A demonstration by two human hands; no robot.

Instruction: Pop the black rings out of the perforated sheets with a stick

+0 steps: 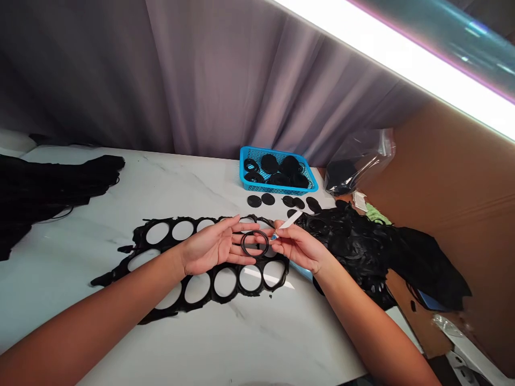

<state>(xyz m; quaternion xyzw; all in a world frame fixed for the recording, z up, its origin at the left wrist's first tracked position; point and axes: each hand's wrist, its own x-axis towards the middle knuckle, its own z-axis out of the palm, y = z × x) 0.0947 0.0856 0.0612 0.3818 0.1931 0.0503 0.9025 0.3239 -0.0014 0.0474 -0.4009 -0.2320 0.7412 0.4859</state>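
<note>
My left hand (pixel 215 244) is palm up, its fingers stretched out and apart. A thin black rubber ring (pixel 242 247) lies across these fingers, seen almost face on. My right hand (pixel 300 245) pinches a slim white tool (pixel 290 220) with a small blue part near the fingertips; its exact kind is unclear. The right fingertips are beside the ring's right edge, and I cannot tell whether they touch it. Beneath both hands, a black rubber sheet (pixel 192 289) with rows of large round holes lies on the white marbled table (pixel 249 343).
A blue basket (pixel 277 189) of black discs and rings stands at the back. Several loose black discs (pixel 254 201) lie before it. Black rubber scraps (pixel 354 246) are heaped at right, near a clear bag (pixel 362 155). More black sheets (pixel 52 187) lie at left. A bright lamp (pixel 386 53) hangs overhead.
</note>
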